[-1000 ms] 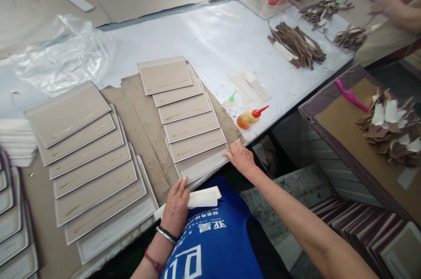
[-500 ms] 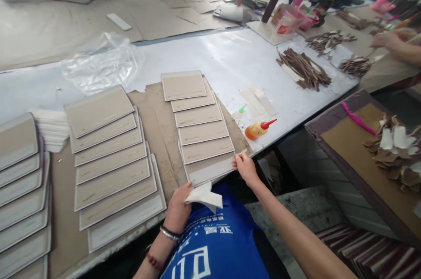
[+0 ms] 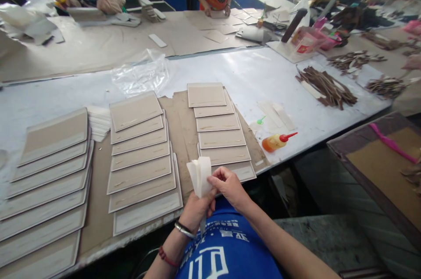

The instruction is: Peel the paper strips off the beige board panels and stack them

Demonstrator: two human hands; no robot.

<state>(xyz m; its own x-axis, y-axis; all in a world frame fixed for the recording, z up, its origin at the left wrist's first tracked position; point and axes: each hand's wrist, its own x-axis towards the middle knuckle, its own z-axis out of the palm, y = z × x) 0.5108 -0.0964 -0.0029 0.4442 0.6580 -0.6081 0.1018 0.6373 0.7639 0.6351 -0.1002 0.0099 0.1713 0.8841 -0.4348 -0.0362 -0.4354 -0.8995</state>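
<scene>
My left hand (image 3: pixel 196 209) is closed round a small bundle of white strips (image 3: pixel 201 176), held upright above the table's front edge. With thumb and forefinger my right hand (image 3: pixel 229 185) pinches the edge of one strip of that bundle. Just behind my hands lies the right-hand row of overlapping beige panels (image 3: pixel 222 139), most with a thin line of glue near the front edge. The nearest panel (image 3: pixel 240 170) is partly covered by my right hand. A middle row of like panels (image 3: pixel 141 162) and a left row (image 3: pixel 49 182) fan toward me.
A glue bottle (image 3: pixel 275 142) with a red nozzle lies on its side at the right. White strips (image 3: pixel 98 122) are stacked between the left rows. Clear plastic (image 3: pixel 141 73), brown strips (image 3: pixel 325 87) and a pink basket (image 3: pixel 309 38) are farther back. Two people work across the table.
My right hand has left the nearest panel's right corner and come to the bundle of strips. My left hand has raised the bundle upright. The view has tilted up and turned left.
</scene>
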